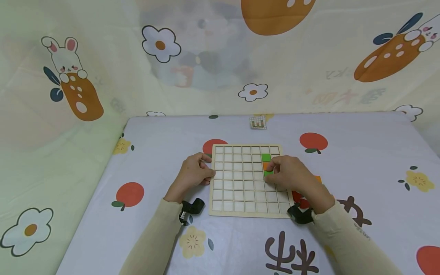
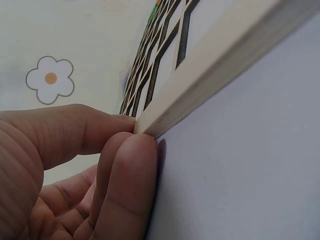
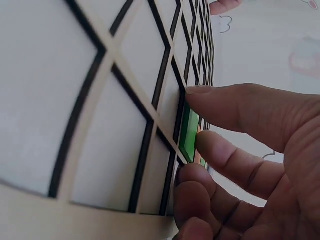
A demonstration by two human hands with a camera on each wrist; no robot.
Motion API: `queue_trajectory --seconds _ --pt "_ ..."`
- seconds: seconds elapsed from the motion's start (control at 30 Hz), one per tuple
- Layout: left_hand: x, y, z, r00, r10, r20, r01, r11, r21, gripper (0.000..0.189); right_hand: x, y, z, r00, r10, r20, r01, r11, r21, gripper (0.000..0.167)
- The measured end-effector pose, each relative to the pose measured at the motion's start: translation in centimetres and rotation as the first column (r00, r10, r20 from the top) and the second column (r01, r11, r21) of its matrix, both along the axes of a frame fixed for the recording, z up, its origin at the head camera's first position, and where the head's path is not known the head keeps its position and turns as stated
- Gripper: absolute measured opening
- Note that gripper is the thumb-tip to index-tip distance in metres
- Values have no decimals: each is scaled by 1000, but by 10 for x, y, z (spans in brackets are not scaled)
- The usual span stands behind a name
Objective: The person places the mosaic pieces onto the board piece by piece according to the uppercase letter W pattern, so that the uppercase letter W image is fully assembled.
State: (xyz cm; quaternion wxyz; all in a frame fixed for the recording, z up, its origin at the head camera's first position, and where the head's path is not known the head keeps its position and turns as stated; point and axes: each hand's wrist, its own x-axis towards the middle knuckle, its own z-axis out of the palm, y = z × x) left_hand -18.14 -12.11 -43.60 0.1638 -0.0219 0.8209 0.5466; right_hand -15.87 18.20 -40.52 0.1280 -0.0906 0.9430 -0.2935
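Observation:
A square wooden grid board [image 1: 251, 215] with rows of white cells lies on the table. My left hand [image 1: 192, 172] holds its left edge, index finger and thumb [image 2: 132, 172] against the wooden rim. Over the board's right part, my right hand [image 1: 292, 172] has thumb and index finger at a green tile [image 3: 190, 134] in one cell, pinching about its edges. Beyond that tile in the same column sit an orange tile [image 1: 265, 166], partly covered by the fingers, and another green tile [image 1: 266, 157].
Red pieces [image 1: 297, 197] and an orange piece [image 1: 318, 178] lie right of the board, partly hidden by the right forearm. A small card with a printed grid [image 1: 258, 122] lies near the table's back edge. A patterned cloth [image 1: 206, 99] hangs behind.

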Motion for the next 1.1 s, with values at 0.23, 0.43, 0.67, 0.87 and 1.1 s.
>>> queue_trajectory --seconds 0.23,0.43,0.67,0.87,1.1 --pt "0 0 0 1000 -3 -5 2 1000 -1 36 0 -1 1 1000 -13 26 13 1000 -24 21" --pt "0 0 0 1000 -4 -10 4 1000 2 36 2 0 2 999 -30 25 31 999 -31 18" --pt "0 0 0 1000 -5 -9 5 1000 7 35 4 2 0 999 -45 -3 45 998 -54 15" --pt "0 0 1 1000 -5 -6 5 1000 13 36 6 3 -1 999 -50 7 50 996 -76 20" --pt "-1 0 -1 1000 1 -2 -1 1000 7 36 7 4 -1 1000 -14 -8 14 1000 -11 27"
